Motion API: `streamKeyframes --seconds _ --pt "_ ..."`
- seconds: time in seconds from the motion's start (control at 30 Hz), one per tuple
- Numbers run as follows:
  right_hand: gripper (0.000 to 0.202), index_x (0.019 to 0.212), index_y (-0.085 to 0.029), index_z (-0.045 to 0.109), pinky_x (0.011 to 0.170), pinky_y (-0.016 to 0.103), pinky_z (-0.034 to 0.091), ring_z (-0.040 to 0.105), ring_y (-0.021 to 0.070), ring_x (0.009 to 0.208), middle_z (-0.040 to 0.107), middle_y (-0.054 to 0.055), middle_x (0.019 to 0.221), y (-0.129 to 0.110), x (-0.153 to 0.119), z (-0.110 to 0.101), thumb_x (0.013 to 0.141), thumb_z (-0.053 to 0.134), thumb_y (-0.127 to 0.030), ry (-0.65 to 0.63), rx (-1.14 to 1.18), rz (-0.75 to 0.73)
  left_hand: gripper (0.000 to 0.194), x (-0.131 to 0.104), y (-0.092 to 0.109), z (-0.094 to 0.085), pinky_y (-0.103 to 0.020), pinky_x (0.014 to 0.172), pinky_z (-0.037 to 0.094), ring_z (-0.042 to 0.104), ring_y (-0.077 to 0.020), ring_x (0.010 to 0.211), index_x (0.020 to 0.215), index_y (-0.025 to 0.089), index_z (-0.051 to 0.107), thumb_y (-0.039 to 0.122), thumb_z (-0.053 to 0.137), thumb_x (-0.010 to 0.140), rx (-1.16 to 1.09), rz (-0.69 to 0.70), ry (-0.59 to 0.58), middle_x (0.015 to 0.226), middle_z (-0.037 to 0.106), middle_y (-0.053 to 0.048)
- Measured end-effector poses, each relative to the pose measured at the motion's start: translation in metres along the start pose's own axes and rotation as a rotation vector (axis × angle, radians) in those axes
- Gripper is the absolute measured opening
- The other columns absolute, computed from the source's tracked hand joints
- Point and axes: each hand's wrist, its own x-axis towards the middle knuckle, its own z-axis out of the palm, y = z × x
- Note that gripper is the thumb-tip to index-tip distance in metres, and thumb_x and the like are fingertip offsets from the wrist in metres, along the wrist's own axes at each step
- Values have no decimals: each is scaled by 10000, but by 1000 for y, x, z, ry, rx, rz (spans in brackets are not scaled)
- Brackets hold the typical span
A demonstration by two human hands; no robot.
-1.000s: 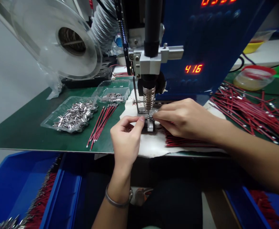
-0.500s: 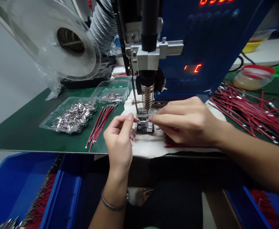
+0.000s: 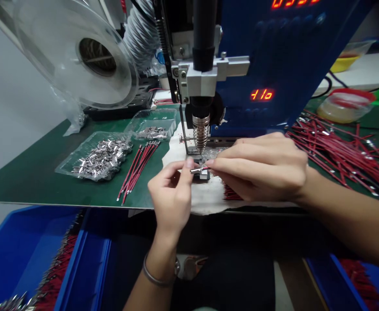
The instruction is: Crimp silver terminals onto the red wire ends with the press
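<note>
Unclear red digits (image 3: 262,95), blue machine (image 3: 283,56)

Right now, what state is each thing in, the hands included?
Right hand: pinching a metal-tipped red wire
Left hand: thumb beside the metal tip, contact unclear
Lower display: lit red
Nearer clear tray: heaped with metal pieces
Farther clear tray: partly filled
Small red-wire bundle: lying roughly aligned
Large red-wire pile: jumbled

There's a way through over the desk (image 3: 23,172) at far left; the coiled tip (image 3: 201,131) bars passage just beyond the fingers (image 3: 237,166), wires (image 3: 341,149) crowd the right; beneath the right hand (image 3: 267,168), hard to say.
</note>
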Motion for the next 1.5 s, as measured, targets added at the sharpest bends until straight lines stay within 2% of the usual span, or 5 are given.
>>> streamKeyframes --seconds 0.27,0.6,0.8,1.1,1.5 --pt "54 883 -180 654 585 278 515 619 132 646 702 22 756 -7 3 1 833 675 -178 59 23 71 119 -27 19 13 -205 549 391 481 -95 592 723 144 670 159 639 836 83 89 -305 647 578 5" --pt "44 882 -146 681 636 267 542 614 128 699 698 64 811 -18 6 2 846 658 -156 78 170 204 285 -33 23 28 -172 539 413 458 -81 574 634 141 606 270 607 888 -90 -50 -149 584 511 22" --pt "59 870 -151 699 619 256 548 641 135 688 703 71 794 -12 6 3 855 650 -179 161 131 225 106 -31 27 -1 -184 509 377 455 -63 514 861 191 655 281 612 897 -19 -26 -96 744 640 16" --pt "40 821 -168 680 569 266 515 618 136 652 685 51 752 -6 4 5 837 654 -143 179 85 233 262 39 28 -90 -282 595 333 540 -178 620 807 237 683 460 556 861 1146 -73 -132 637 618 -2" --pt "60 796 -164 659 555 253 506 602 126 624 680 42 721 -6 5 5 849 641 -143 164 87 187 521 80 30 -92 -310 613 326 543 -271 712 870 225 727 648 423 857 1554 -80 -256 737 627 -92"
